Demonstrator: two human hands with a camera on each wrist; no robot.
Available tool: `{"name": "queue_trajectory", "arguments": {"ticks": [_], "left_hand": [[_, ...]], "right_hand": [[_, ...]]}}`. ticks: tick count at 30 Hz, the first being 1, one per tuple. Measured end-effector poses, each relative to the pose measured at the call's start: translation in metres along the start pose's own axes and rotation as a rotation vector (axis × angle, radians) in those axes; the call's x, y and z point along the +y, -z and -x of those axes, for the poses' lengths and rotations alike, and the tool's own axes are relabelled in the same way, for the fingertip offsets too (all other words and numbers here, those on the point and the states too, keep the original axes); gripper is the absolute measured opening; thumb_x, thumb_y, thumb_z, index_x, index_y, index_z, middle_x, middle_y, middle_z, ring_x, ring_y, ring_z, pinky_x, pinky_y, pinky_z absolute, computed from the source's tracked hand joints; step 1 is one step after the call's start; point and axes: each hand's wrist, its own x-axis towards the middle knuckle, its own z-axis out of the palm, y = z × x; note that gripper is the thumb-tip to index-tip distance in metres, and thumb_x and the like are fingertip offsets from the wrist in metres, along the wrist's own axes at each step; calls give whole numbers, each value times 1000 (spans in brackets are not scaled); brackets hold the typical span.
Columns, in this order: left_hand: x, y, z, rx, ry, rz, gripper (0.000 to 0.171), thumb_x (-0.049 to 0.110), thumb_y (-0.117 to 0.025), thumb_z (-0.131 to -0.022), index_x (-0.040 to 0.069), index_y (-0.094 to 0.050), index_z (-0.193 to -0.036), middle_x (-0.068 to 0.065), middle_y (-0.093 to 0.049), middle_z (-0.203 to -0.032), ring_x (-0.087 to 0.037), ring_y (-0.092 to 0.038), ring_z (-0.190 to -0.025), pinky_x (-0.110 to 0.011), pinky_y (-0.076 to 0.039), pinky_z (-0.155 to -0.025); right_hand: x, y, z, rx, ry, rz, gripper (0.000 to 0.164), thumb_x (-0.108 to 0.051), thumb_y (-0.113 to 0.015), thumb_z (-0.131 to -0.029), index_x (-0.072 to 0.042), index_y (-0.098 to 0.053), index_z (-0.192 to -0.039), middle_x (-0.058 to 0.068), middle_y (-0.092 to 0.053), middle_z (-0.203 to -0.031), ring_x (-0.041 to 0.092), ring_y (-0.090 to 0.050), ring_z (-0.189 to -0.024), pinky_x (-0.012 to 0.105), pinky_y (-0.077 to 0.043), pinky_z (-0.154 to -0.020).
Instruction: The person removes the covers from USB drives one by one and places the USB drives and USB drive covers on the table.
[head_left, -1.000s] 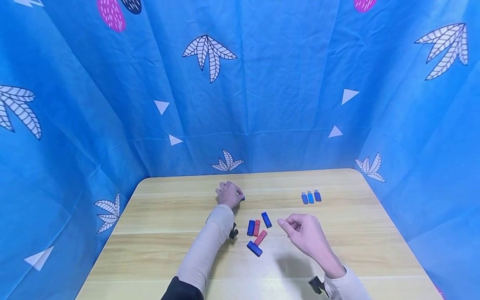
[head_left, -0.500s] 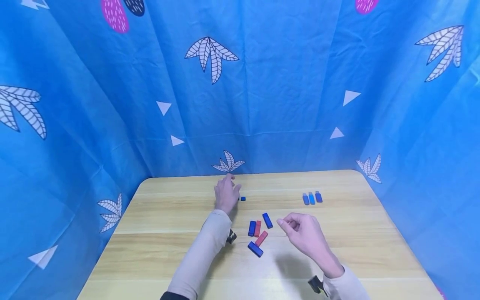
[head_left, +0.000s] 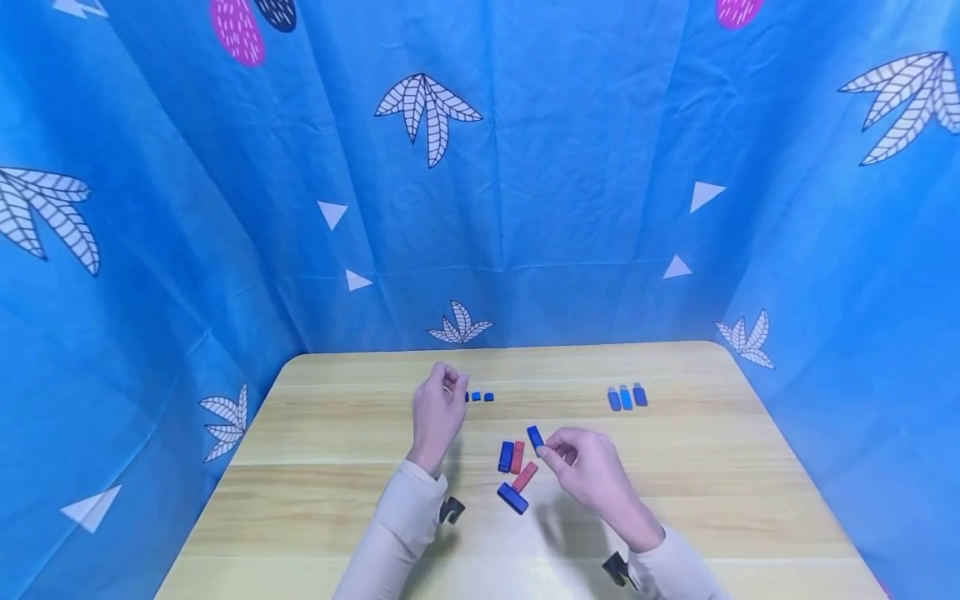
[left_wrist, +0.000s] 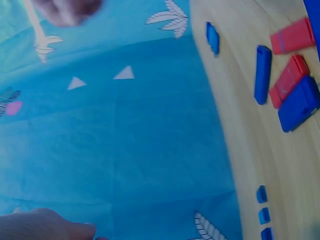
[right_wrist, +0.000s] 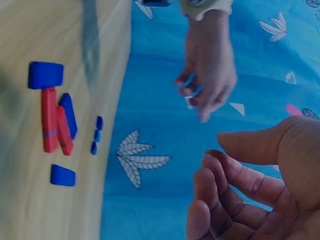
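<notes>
Over the left part of the table is my left hand, its fingers loosely curled and holding nothing. Beside its fingertips three small blue caps lie in a row. My right hand hangs in front of the table's middle with thumb and forefinger bent toward each other. In the head view these fingertips overlap the near end of a blue USB stick; the right wrist view shows a gap between them with nothing in it. Left of that stick lie another blue stick and a red USB stick, side by side.
Nearer me, a second red stick meets a blue stick at an angle. Three uncapped blue USB sticks stand in a row at the back right. A patterned blue curtain encloses the table behind and at the sides.
My left hand has let go of a cap and drawn back leftward, uncovering the row of caps. My right hand has shifted slightly left, to the end of the blue stick.
</notes>
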Motion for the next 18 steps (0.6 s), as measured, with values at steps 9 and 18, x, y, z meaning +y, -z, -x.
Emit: {"name": "queue_trajectory", "arguments": {"ticks": [9, 18], "left_hand": [[14, 29, 33, 81, -55, 67, 12, 16, -71, -95, 9, -63, -89, -4, -69, -75, -9, -59, -63, -21, -49, -60], [19, 43, 55, 88, 11, 145, 11, 16, -70, -96, 9, -64, -90, -2, -67, -75, -6, -57, -65, -20, -51, -58]], "right_hand": [[7, -33, 4, -61, 93, 139, 12, -13, -80, -84, -18, -70, -78, -8, -68, -71, -1, -51, -60, 16, -43, -56], [17, -67, 11, -132, 134, 209, 12, -17, -81, -83, -15, -70, -80, -4, -71, -76, 6, -59, -65, 23, -47, -56]]}}
